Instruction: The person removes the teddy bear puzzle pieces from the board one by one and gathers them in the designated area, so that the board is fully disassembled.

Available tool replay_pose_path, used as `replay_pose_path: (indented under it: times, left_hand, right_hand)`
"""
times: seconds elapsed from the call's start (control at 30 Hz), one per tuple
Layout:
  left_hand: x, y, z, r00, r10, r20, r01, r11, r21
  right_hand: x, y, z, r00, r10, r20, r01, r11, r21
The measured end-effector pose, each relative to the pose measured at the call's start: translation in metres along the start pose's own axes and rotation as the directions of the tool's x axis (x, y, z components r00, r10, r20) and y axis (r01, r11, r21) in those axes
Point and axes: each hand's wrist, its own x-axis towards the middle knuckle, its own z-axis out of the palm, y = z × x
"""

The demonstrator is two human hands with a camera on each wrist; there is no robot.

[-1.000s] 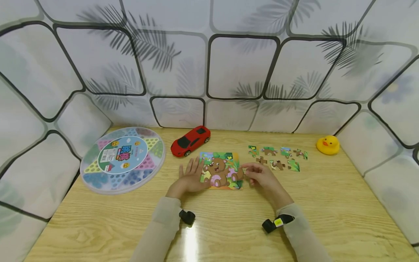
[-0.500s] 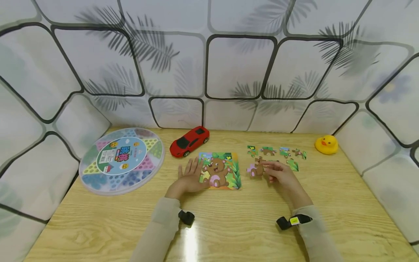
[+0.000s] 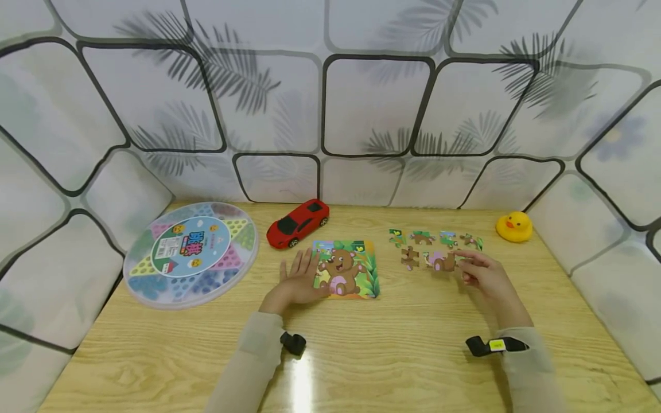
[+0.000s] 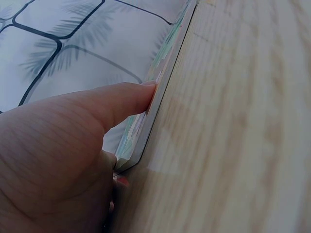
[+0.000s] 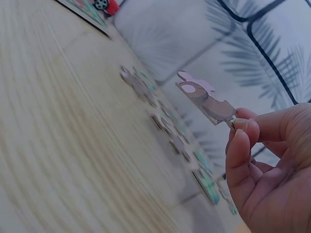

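Observation:
A jigsaw board (image 3: 369,249) with a picture of a brown bear lies mid-table. My left hand (image 3: 296,284) rests at its left side with the fingers spread. In the left wrist view the thumb (image 4: 131,99) presses on the board's edge (image 4: 146,126). Pinched between the thumb and fingers of my right hand (image 3: 488,278) is a brown and lilac puzzle piece (image 3: 443,262). The right wrist view shows this puzzle piece (image 5: 209,104) raised above the table. Beneath and behind it lie loose pieces, one of them a brown piece (image 3: 410,258); some are partly hidden by the right hand.
A red toy car (image 3: 298,223) stands behind the board. To the left lies a round Chinese checkers box (image 3: 242,238). A yellow rubber duck (image 3: 514,226) sits at the far right. A patterned cloth wall (image 3: 361,180) closes off the table's back.
My right hand has carried the pinched puzzle piece rightward, from over the board's right edge to over the loose pieces. The left hand keeps its place on the board.

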Motion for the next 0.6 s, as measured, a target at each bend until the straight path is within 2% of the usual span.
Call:
replay_pose_path:
  times: [0.13, 0.33, 0.6]
  left_hand:
    - [0.0, 0.0, 0.0, 1.0, -0.003, -0.003, 0.003, 1.0, -0.006]
    - [-0.003, 0.001, -0.002, 1.0, 0.005, -0.006, -0.005, 1.0, 0.003]
    - [-0.002, 0.001, -0.002, 1.0, -0.002, -0.004, 0.002, 1.0, 0.009]
  right_hand:
    - [-0.002, -0.001, -0.019, 1.0, 0.001, -0.021, 0.0, 0.998, 0.055]
    - [-0.001, -0.002, -0.044, 0.997, 0.047, -0.069, -0.037, 0.989, 0.141]
    - [-0.001, -0.002, -0.067, 0.991, 0.102, -0.087, -0.087, 0.982, 0.167]
